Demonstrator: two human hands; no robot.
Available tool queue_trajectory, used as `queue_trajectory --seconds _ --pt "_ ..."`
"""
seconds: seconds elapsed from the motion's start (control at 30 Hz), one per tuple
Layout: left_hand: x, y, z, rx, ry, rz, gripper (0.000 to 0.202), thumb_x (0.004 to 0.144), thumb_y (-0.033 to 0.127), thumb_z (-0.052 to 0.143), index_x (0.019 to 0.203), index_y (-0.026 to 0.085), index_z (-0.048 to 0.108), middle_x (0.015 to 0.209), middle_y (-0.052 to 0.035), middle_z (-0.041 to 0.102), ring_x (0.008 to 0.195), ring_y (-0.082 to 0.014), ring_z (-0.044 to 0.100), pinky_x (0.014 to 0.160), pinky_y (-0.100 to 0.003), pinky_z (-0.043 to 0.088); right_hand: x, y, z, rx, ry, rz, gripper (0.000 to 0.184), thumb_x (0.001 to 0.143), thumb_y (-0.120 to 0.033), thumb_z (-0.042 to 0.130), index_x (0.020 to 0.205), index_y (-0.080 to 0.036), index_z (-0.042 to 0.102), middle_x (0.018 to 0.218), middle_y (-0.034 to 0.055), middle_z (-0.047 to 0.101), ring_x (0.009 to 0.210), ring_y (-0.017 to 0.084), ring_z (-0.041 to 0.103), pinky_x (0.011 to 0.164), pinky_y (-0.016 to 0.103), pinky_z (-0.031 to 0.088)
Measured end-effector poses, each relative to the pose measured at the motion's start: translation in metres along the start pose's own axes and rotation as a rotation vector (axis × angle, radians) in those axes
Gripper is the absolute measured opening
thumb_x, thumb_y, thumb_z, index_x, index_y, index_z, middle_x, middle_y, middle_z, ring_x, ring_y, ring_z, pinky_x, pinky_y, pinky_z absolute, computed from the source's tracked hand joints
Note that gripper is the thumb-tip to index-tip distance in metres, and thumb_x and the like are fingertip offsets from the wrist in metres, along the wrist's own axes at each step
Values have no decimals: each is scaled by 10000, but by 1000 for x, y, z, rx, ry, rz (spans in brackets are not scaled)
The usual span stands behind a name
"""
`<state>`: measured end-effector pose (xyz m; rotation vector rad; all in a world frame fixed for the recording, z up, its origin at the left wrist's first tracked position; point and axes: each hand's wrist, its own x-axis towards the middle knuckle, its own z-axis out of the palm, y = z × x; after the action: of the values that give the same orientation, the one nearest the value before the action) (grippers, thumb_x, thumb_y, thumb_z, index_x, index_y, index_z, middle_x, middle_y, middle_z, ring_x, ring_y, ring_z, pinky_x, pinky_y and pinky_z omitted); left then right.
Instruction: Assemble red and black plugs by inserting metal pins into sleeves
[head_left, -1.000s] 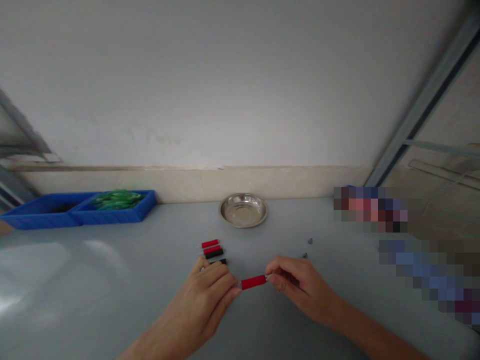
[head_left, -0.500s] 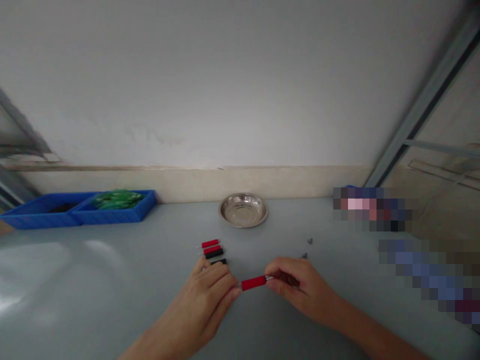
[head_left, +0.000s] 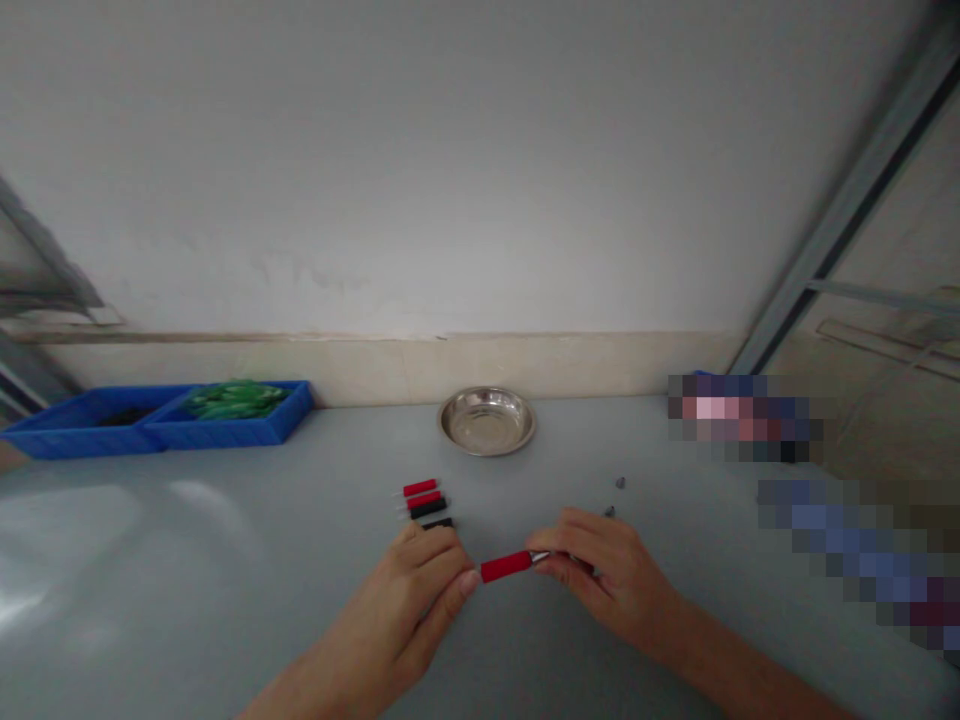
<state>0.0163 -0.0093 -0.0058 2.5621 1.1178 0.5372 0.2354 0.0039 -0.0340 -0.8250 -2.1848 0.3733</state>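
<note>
A short red cylinder [head_left: 505, 567] with a thin metal pin at its right end is held just above the grey table [head_left: 187, 560], between both hands. My left hand [head_left: 420, 590] pinches its left end with fingers closed. My right hand [head_left: 600, 575] is closed around the metal pin at the right end. Just behind my left hand lie a few similar red and black cylinders [head_left: 424, 500] side by side on the table.
A shiny steel bowl [head_left: 487, 420] sits at the back centre by the wall. Blue trays [head_left: 161, 418], one holding green parts, stand at the back left. Two tiny grey bits [head_left: 619, 483] lie right of my hands. Blurred-out items occupy the right side.
My right hand has shifted slightly and its fingers have turned around the metal pin. The red cylinder has stayed almost where it was.
</note>
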Motion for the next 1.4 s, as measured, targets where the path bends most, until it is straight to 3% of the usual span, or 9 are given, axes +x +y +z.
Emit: queue_trajectory --seconds 0.3,0.5,0.63,0.8,1.2,1.4 --pt "-2 5 -4 -282 -60 -164 402 910 371 288 659 173 532 641 21 520 643 -112 507 652 -212 407 -2 1 -1 -253 8 -88 328 925 -312 328 894 -193 632 670 24 560 578 108 491 534 217 351" --pt "-1 6 -2 -521 -89 -314 492 879 471 286 593 160 538 565 24 505 569 -102 489 601 -200 396 1 -6 -4 -354 116 -175 364 932 -271 310 832 -193 651 605 19 550 534 97 478 515 211 354" --pt "2 4 -1 -679 -159 -394 516 843 520 314 539 155 515 500 27 463 521 -102 461 560 -203 383 -1 -7 -3 -376 169 -205 289 913 -239 372 839 -187 647 602 16 548 551 100 476 532 220 352" --pt "5 5 -2 -796 -212 -428 556 812 564 316 481 152 485 435 27 431 448 -92 427 511 -211 362 -6 -7 -1 -405 178 -203 217 893 -195 417 906 -196 633 630 16 553 569 106 462 554 239 353" --pt "5 1 6 -1147 -221 -525 546 774 564 410 434 144 486 362 40 380 363 -69 339 427 -220 243 -8 -4 2 -487 239 -304 204 882 -160 427 940 -187 621 663 17 538 582 105 472 567 237 364" --pt "6 0 6 -1206 -190 -561 514 739 552 474 430 142 490 374 37 397 358 -68 340 411 -224 226 -9 -2 4 -462 252 -301 217 888 -147 413 946 -194 616 722 25 584 632 111 514 617 245 393"
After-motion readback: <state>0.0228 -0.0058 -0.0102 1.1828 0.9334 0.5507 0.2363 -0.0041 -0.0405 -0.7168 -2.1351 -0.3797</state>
